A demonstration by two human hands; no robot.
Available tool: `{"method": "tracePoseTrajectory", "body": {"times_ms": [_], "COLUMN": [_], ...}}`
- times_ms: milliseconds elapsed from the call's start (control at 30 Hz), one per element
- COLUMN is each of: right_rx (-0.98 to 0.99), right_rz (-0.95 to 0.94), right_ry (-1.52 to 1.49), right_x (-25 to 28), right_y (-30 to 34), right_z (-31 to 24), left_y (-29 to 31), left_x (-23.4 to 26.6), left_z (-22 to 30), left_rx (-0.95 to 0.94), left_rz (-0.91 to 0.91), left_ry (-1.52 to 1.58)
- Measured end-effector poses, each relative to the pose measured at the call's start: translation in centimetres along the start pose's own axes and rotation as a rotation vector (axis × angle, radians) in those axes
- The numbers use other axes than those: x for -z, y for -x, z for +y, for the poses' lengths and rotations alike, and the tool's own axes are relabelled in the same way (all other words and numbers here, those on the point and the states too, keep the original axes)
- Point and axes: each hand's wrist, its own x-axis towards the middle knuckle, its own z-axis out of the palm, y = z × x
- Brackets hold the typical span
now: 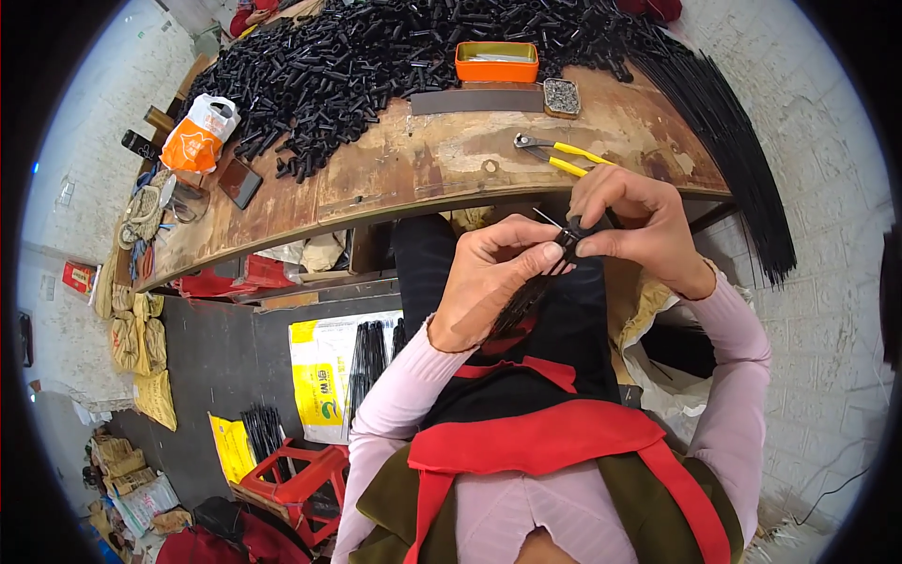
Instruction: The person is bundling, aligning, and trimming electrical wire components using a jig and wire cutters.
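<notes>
Both my hands meet just past the table's near edge, above my lap. My left hand [493, 273] is closed around one end of a bundle of thin black rods [519, 310], which hangs down toward my lap. A thin metal pin or wire [548, 218] sticks out by its fingertips. My right hand [644, 226] is closed, thumb and fingers pinching a small dark piece [575, 228] against the bundle's end; the fingers partly hide it. Just beyond the right hand, yellow-handled end-cutting pliers [564, 155] lie on the wooden table [376, 193].
A big heap of short black tubes [319, 85] covers the table's far side. Near it stand an orange tin [496, 64] and a small tray of metal bits [561, 97]. Long black rods [728, 150] overhang the right edge. A red stool [296, 479] stands lower left.
</notes>
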Motion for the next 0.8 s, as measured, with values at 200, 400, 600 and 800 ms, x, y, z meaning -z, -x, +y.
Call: {"method": "tracePoseTrajectory", "body": {"times_ms": [200, 400, 600, 800], "right_rx": [0.058, 0.007, 0.16, -0.232], "right_rz": [-0.071, 0.137, 0.282, 0.166], "right_ry": [-0.065, -0.068, 0.019, -0.038], "right_x": [0.2, -1.1, -5.0, -5.9], "right_y": [-0.5, -0.5, -0.5, 0.7], "right_z": [1.0, 1.3, 2.5, 7.4], "left_y": [-0.6, -0.3, 0.0, 0.2], "left_x": [0.8, -1.7, -1.6, 0.1], "left_z": [0.1, -1.2, 0.3, 3.4], "left_rx": [0.123, -0.41, -0.354, -0.374], "left_rz": [-0.082, 0.413, 0.395, 0.365], "left_ry": [0.255, -0.614, -0.562, -0.338]}}
